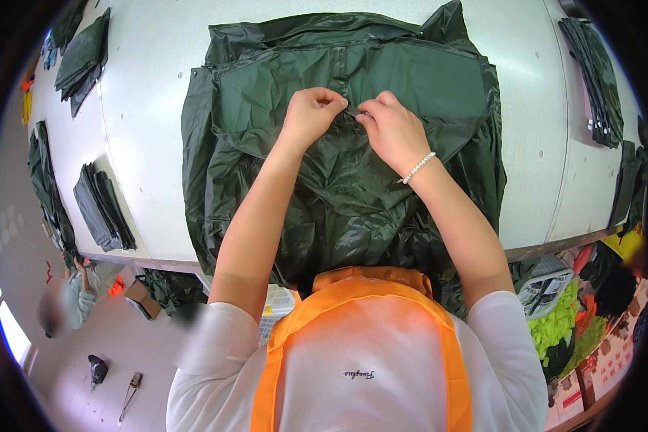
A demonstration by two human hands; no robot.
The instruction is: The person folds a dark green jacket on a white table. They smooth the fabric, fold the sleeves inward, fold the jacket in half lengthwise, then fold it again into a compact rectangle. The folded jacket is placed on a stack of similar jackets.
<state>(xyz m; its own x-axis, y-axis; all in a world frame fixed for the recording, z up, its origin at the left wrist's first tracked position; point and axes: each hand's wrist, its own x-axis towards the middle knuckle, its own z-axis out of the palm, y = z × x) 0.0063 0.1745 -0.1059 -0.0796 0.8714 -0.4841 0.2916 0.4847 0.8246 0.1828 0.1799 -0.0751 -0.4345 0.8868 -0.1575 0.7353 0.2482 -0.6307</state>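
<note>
A dark green, shiny waterproof garment (425,79) lies spread on the white table before me, its lower part bunched against my front. Over its centre seam my two hands almost meet. My left hand (313,117) is closed in a pinch, fingertips at the seam. Thumb and fingers of my right hand (390,128), with a beaded bracelet at the wrist, are closed on a small dark piece (353,111) between the hands. Whether that piece is part of the garment or a separate item, I cannot tell. The fingers hide most of it.
Folded dark green bundles lie on the white table (155,144) at left (102,209) and far right (594,83). Below the right edge, a white basket (545,284) stands beside bright green cloth (558,320). Another person (79,295) is at the left, near a cardboard box (142,299).
</note>
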